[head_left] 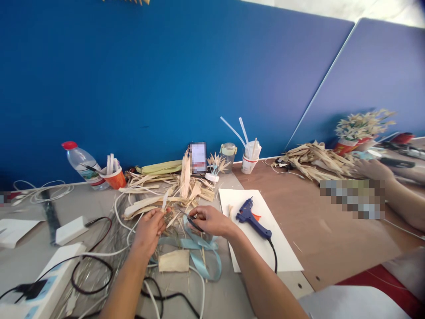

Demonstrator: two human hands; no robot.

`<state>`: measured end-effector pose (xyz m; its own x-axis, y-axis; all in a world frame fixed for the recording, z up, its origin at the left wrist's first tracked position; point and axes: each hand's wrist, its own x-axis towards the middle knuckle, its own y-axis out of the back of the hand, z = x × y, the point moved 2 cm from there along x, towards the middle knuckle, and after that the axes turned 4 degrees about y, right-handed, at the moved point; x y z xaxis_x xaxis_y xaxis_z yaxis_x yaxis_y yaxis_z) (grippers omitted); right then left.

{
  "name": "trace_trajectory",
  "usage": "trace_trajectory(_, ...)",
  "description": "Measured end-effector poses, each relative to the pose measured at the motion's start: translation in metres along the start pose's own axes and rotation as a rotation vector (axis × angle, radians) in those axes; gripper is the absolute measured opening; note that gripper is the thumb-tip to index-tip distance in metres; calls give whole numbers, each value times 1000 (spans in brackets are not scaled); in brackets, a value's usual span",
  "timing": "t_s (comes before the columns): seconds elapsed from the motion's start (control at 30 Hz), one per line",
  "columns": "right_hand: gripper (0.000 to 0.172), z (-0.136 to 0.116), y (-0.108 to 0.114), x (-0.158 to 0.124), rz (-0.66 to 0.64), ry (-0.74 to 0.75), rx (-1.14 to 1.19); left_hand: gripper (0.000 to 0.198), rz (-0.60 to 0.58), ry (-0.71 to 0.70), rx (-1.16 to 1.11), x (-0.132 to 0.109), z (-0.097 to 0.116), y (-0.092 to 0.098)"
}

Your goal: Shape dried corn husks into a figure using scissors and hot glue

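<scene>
A small pale strip of husk (165,200) stands up from the pinched fingers of my left hand (151,227). Just to the right, my right hand (210,220) is closed on dark-handled scissors (195,223), whose blades point left toward the strip. The blades and the strip look apart. Light blue ribbon (217,261) lies looped on the table below both hands, beside a flat piece of husk (174,261). Behind them spreads a heap of dry corn husks (141,206).
A blue glue gun (254,219) rests on white paper (282,254) at right. Bottle (83,164), orange cup (116,178), phone (198,157) and straw cup (249,163) line the divider. Cables and a power strip (53,283) occupy the left. Another person's hand (373,170) is at far right.
</scene>
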<state>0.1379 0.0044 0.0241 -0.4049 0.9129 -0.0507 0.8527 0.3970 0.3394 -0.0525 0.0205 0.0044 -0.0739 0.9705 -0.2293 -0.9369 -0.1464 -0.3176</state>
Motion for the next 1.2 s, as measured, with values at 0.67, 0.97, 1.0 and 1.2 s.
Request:
trace_trajectory(0.67,15,-6,3,-4,-29,-35,113,17,-22,5,5,0,0,0)
trace_trajectory(0.97,20,3,3,2,93,-28,68,19,-29,17,2,-1,0,0)
trace_trajectory(1.0,21,3,4,3,140,-3,-24,20,-40,16,-3,-2,1,-1)
trace_trajectory(1.2,38,2,3,1,378,4,-734,20,-135,56,-31,-6,2,-5)
